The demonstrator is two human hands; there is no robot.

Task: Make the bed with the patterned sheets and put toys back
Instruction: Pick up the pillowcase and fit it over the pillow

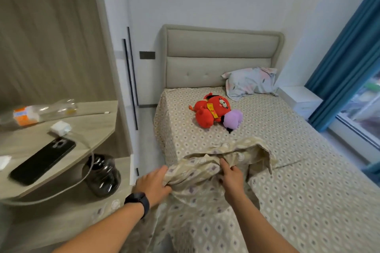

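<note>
Both forearms reaching in from the bottom edge, a dark watch on the left wrist. Bed filling the right half, covered in a beige diamond-patterned sheet, padded headboard against the white wall. Second patterned sheet, cream with purple diamonds, bunched at the near left corner of the bed and trailing down toward the floor. Blue curtain at far right beside a window. Wooden shelf unit at left. Floral pillow leaning at the headboard's right end. Red plush toy lying mid-bed, touching a smaller purple plush on its right. Left hand gripping a fold of the bunched sheet, fingers curled into the cloth. Right hand pinching the same sheet, index finger extended along it. Dark jar on the lower shelf; black phone face down above, white charger and blurred plastic bottle behind.
</note>
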